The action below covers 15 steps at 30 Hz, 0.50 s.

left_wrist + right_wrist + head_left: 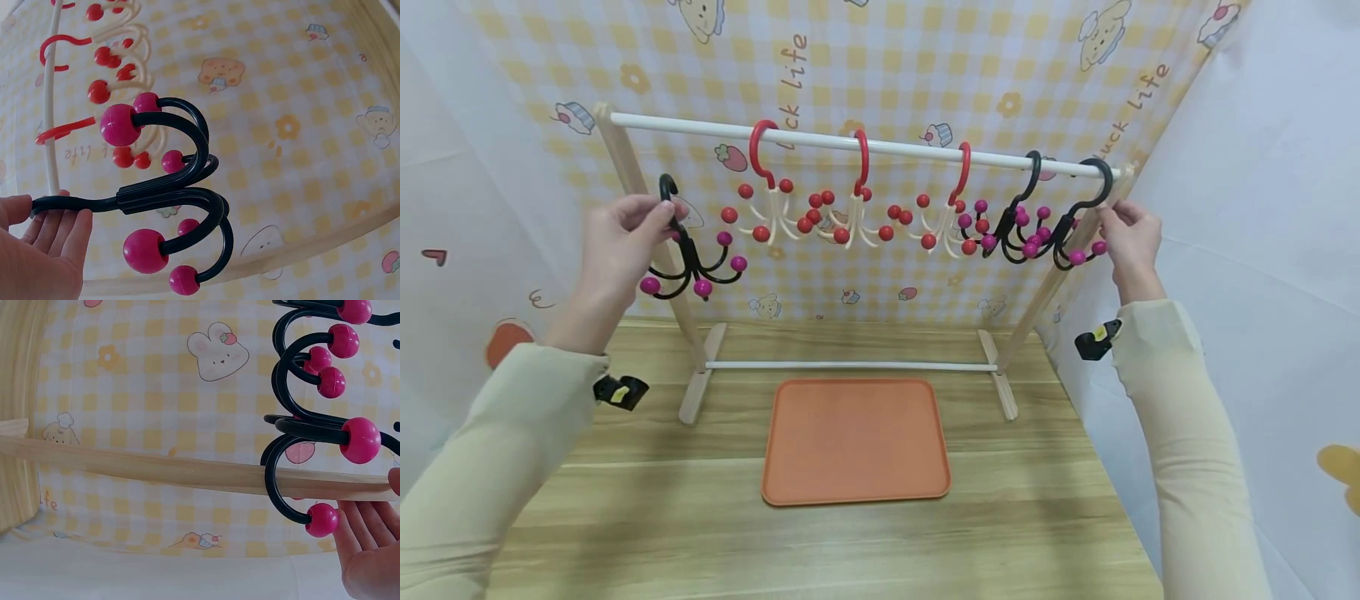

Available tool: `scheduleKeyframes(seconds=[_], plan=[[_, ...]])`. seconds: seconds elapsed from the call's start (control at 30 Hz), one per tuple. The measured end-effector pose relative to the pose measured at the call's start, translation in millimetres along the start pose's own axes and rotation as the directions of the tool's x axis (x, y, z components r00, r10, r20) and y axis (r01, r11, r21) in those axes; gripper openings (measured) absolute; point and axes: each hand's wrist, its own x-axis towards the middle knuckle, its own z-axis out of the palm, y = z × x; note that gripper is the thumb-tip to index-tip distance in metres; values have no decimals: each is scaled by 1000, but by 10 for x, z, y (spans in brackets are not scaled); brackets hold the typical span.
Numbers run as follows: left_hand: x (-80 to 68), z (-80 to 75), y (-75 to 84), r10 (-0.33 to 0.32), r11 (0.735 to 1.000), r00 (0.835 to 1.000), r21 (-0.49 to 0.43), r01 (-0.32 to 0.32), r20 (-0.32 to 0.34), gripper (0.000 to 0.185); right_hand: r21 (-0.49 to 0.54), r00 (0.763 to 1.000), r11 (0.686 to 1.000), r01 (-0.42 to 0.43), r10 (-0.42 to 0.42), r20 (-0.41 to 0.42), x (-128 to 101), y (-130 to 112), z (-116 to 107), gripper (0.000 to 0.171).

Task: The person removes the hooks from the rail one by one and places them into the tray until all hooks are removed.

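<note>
Nearest on the wooden bench [625, 500] lies an orange tray [856, 440], flat and bare, just in front of the rack's lower crossbar [850, 365]. Beyond it stands the wooden rack [625, 179] with a white rail [820, 142] across the top.

The left hand [625, 237] is raised at the rack's left post, off the rail. Its grip is closed round the stem of a black hook hanger [688, 258] with magenta ball tips; the left wrist view shows the fingers [59, 228] curled under the stem and the prongs fanning out to the right.

The right hand [1127, 237] is at the rail's far right end, against the black hanger [1075, 225] that hangs there. Its fingers [365, 534] look fairly straight under the prongs, touching rather than clamping, though the view is too tight to be sure.

Along the rail hang three red-hooked cream hangers [771, 204] with red balls, then a second black one [1015, 221]. Behind everything is a yellow checked backdrop [880, 58] with cartoon figures.
</note>
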Motion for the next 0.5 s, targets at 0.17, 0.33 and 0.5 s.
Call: scheduleKeyframes(seconds=[0.17,0.33,0.5], plan=[[-86,81,-172,38,999,999,12,-38,23,26,-15,998,998,-54,53,-15,-270,-231,79,42],[-153,161,-331,35,997,998,74,-38,45,30,6,1000,1000,-4,4,-3,42,27,0,47],[-225,233,-485,-3,991,997,133,-7,75,35,-45,999,998,-46,45,-24,-222,-191,69,43]])
